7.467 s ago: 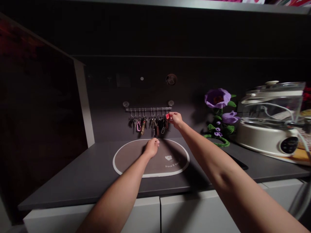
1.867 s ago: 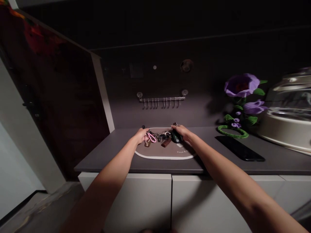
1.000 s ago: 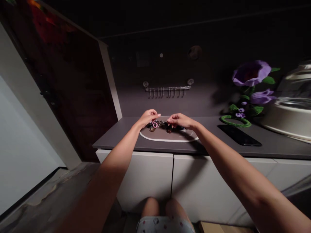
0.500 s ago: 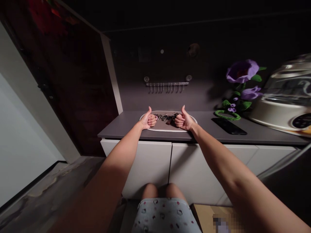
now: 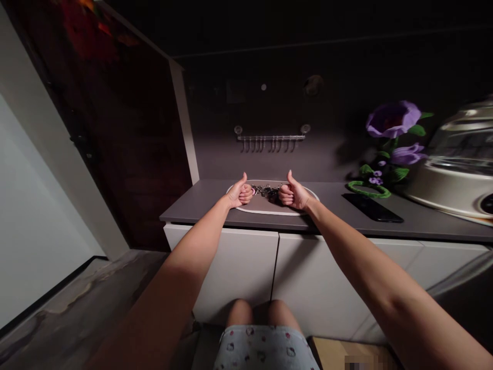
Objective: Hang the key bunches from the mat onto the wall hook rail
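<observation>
Both my hands are fists with the thumbs pointing up, over a pinkish-brown oval mat or tray [image 5: 265,209] with a pale rim. My left hand [image 5: 242,193] is at its left end, fingers curled, and I see nothing in them. My right hand [image 5: 293,193] mirrors it at the right end, also closed with no object showing. Between and behind the fists lies a bunch of keys [image 5: 265,190] with metal rings and dark pieces. Its ends are partly hidden behind my fingers, and a small pink bit shows beside my left hand.
A black phone [image 5: 373,207] lies on the grey countertop [image 5: 196,200] to the right. Behind it are purple fabric flowers [image 5: 393,119] with a green ring base. A cream appliance [image 5: 454,177] stands far right. On the wall hangs a clear hook rail [image 5: 270,138]. A dark door [image 5: 134,154] is left.
The view has shifted slightly, so the scene sits a little lower and further right. My two fists have come slightly closer together, thumbs still up.
</observation>
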